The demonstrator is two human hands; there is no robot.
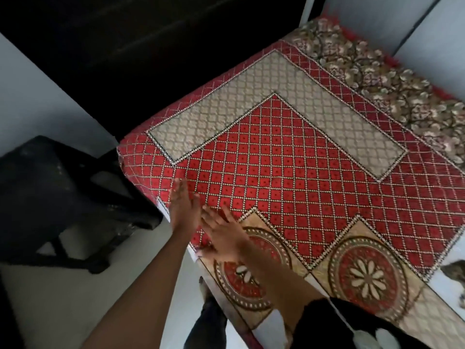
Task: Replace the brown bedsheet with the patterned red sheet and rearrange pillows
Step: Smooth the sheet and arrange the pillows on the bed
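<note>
Light: I'm seeing soft daylight brightening the patterned red sheet (289, 157) beyond the fingertips.
Dark: the upper-left background is sinking into black.
Blur: both hands are smearing.
Distortion: edges are bowing outward, wide-angle.

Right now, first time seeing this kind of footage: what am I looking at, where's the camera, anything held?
There is no machine here. It is one picture from a wide-angle camera on a person's head, looking forward and down, so straight lines bend. Both bare arms reach in from the bottom. The left hand and right hand are open and flat, fingers spread, on or just over the near left part of the red patterned sheet that covers the bed. Nothing is held. A floral cloth lies along the far edge by the wall. A dark chair stands on the floor to the left.
</note>
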